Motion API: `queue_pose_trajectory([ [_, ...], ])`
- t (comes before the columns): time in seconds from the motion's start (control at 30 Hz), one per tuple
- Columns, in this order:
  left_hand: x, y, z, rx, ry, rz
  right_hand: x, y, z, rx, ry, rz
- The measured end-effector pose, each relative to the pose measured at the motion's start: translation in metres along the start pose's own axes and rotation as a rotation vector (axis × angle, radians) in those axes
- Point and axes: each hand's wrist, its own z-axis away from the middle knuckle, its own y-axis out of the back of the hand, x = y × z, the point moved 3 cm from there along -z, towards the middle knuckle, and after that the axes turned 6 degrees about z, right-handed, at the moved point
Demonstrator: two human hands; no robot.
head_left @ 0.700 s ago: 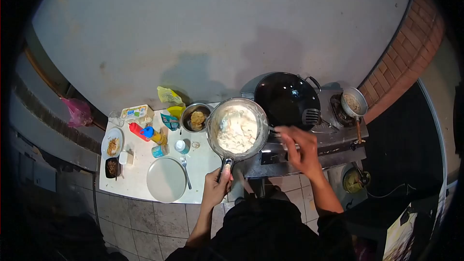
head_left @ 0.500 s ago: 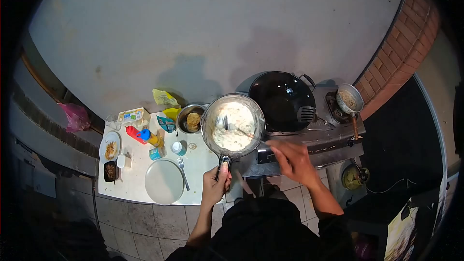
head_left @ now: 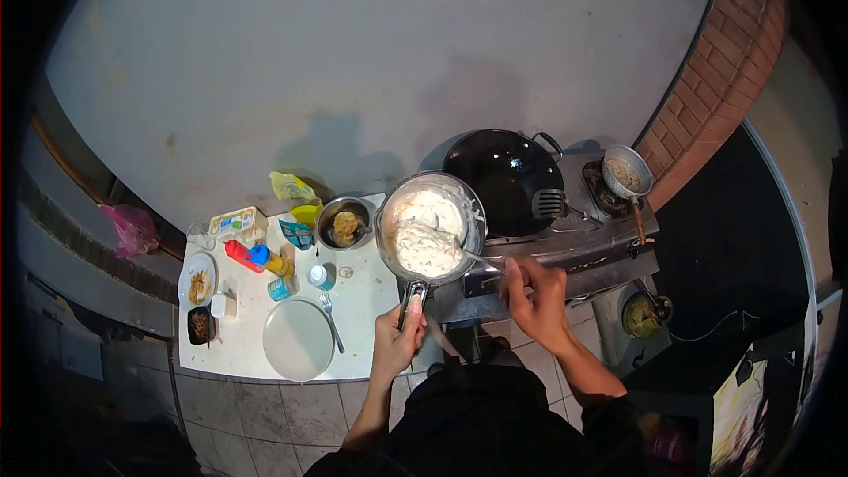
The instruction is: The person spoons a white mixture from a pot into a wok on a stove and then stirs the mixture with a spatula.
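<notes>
The left hand [head_left: 397, 342] has its grip wrapped fully round the black handle [head_left: 412, 293] of a deep saucepan [head_left: 389, 247], thumb laid along the top. The right hand [head_left: 539, 300], to the right, has its grip pinched close on a slim metal utensil [head_left: 481, 260], fingers curled in with no visible gap. The utensil's working end is sunk in a thick, pale, lumpy mixture [head_left: 428, 249], so its shape cannot be told.

From this, the step in hand looks like stirring or folding the mixture. A further stroke calls for a steady left grip against the push, and a right grip loose enough at the wrist to sweep the saucepan's wall without slopping over the rim.

The saucepan appears held up over the join between the counter [head_left: 362, 274] on the left and the stove [head_left: 565, 252] on the right. Just left of it, on the counter's far side, sits a metal bowl [head_left: 326, 231] with a pale yellow lump inside; nearer lie a fork [head_left: 336, 329] and a bare round plate [head_left: 298, 338]. Just to the right, a black wok [head_left: 495, 177] stands on the stove, a slotted spatula [head_left: 549, 203] across its right edge.
</notes>
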Motion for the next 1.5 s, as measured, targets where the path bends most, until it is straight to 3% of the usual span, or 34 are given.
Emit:
queue_pose_trajectory([
  [0.07, 0.001, 0.000, 0.000, -0.019, 0.026, -0.032, 0.013, -0.013, 0.008, -0.024, -0.438, -0.344],
  [0.23, 0.000, 0.000, -0.001, -0.028, 0.052, -0.073, 0.035, -0.035, 0.011, 0.089, -0.557, -0.664],
  [0.47, 0.001, -0.009, -0.012, -0.028, 0.062, -0.087, 0.053, -0.022, -0.011, 0.144, -0.577, -0.701],
  [1.2, 0.017, -0.082, -0.099, 0.088, 0.055, -0.076, 0.153, 0.036, -0.153, -0.139, -0.420, -0.723],
  [1.5, 0.014, -0.102, -0.118, 0.104, 0.065, -0.099, 0.186, 0.054, -0.162, -0.108, -0.433, -0.739],
])
